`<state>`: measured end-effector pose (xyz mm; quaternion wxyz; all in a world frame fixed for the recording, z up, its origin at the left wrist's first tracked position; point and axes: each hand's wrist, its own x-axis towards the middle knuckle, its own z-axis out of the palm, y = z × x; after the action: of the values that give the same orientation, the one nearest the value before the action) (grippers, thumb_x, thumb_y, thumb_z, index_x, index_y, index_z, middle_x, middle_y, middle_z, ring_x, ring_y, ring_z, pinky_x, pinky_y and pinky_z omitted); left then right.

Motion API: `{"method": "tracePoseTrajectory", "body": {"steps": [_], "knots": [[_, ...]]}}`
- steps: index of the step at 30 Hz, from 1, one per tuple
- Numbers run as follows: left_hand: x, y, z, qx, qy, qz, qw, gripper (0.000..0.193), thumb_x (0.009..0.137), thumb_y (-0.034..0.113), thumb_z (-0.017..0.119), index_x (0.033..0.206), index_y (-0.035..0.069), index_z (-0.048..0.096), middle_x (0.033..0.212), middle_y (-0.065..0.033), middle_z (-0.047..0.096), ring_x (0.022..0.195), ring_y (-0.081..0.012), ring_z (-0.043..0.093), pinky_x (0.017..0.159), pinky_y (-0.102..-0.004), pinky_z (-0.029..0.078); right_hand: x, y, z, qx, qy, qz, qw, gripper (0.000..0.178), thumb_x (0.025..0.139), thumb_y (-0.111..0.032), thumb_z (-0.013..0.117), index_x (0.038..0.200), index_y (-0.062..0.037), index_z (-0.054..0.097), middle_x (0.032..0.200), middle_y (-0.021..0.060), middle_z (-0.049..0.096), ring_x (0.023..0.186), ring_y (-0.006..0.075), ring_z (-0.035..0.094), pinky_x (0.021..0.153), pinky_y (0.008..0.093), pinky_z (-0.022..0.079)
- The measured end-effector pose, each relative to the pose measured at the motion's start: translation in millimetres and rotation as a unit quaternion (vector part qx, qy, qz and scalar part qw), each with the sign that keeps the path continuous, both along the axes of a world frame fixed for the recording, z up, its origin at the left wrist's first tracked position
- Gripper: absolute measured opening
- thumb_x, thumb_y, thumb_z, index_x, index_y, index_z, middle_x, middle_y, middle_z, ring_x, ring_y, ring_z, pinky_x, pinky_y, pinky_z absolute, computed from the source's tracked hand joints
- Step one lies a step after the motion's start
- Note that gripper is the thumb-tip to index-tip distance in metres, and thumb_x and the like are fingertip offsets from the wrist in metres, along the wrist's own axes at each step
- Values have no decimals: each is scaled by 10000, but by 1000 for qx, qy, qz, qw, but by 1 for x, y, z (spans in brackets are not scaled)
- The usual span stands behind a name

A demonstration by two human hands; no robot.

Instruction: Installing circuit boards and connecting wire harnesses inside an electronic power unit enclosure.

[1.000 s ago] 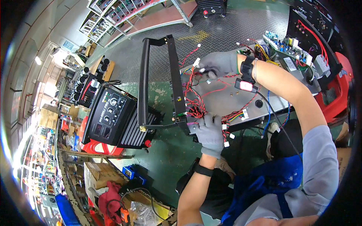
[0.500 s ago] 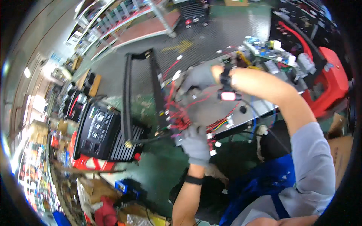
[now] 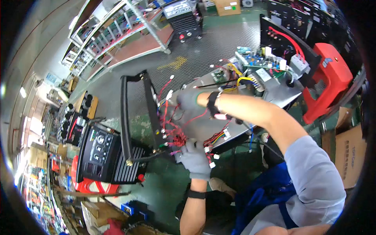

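My left hand (image 3: 196, 159), in a grey glove, is closed around a bundle of thin red wires (image 3: 179, 139) at the panel's near end. My right hand (image 3: 188, 102), also gloved, is over the middle of the metal plate (image 3: 199, 123), close to loose red wires with white connectors. Its fingers are blurred and partly turned away, so I cannot tell their grip. The wires run to a black upright panel (image 3: 150, 102), which carries a long black handle (image 3: 126, 113). More red, yellow and blue wires (image 3: 224, 135) lie beside my left hand.
A green circuit board (image 3: 264, 60) and yellow cables (image 3: 246, 79) are at the plate's far right. Beyond stands a red stool (image 3: 331, 66). A black machine with a control panel (image 3: 102, 147) is at left. Cardboard boxes (image 3: 348, 152) are at right, and a rack (image 3: 145, 27) is behind.
The view has shifted, showing more of the circuit board. My right hand has moved a little toward me and the panel over the plate; my left hand stays at the wire bundle.
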<state>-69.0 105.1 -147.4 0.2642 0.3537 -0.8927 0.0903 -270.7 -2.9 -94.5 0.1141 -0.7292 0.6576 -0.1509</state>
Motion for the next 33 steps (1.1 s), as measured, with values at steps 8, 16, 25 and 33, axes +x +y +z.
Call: {"method": "tracePoseTrajectory", "body": {"steps": [8,16,25,33], "knots": [[-4,0,-3,15,-1,-12,1000,154,706,137,602,859,117,605,964,-58,516,845,-265,540,666,-405,446,10,0,21,12,269,32,963,199,705,-151,632,827,-15,711,829,195,678,749,339,663,604,427,509],[0,-2,-9,12,-27,-3,1000,188,683,126,629,868,117,603,937,-63,500,851,-260,527,730,-407,437,21,1,21,48,344,59,936,211,707,-144,657,885,-50,717,857,141,693,781,327,671,610,412,514],[-4,-2,4,22,69,-41,997,222,670,100,634,890,129,614,999,-49,566,847,-284,565,655,-381,489,16,3,66,91,198,8,976,202,740,-207,609,809,-49,714,823,124,696,713,287,673,601,396,511],[-15,-13,3,107,223,-71,966,290,746,111,610,1033,76,583,932,-111,615,855,-290,593,717,-392,479,-6,0,57,-52,3,-36,998,233,838,-248,607,958,-59,671,689,87,647,634,178,642,579,327,491]]}}
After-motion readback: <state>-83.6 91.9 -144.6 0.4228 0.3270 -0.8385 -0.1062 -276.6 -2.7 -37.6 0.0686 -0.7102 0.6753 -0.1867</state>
